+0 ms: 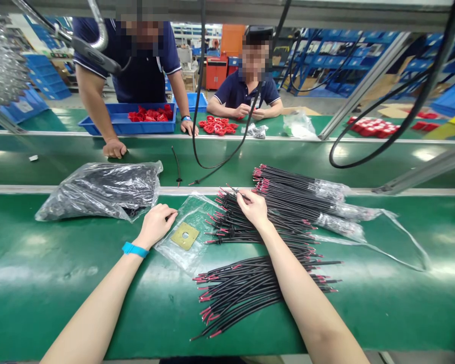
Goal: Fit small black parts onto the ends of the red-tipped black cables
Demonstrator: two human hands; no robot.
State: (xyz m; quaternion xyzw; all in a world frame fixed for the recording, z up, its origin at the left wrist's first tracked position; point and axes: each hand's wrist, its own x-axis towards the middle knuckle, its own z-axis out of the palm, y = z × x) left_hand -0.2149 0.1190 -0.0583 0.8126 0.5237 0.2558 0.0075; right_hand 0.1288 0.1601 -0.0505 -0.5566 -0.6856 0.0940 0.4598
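Note:
My right hand (253, 207) pinches a black cable near its stripped end, above a pile of black cables with small black grommets (231, 231). My left hand (158, 224) is closed beside a clear plastic bag (185, 260); whatever its fingers hold is hidden. On that bag lies a square yellowish plate (184, 236) with a round hole. Nearer to me, below my right forearm, a loose bunch of black cables (242, 288) with red wire ends is spread out. Just behind my left hand rests a clear bag of small black parts (102, 189).
Plastic-wrapped cable bundles (326, 205) lie right of my right hand, with a plastic strip (409, 237) trailing. Hanging black cables (197, 126) cross ahead. Across the bench, two people work near a blue bin (114, 126) and red parts (218, 125).

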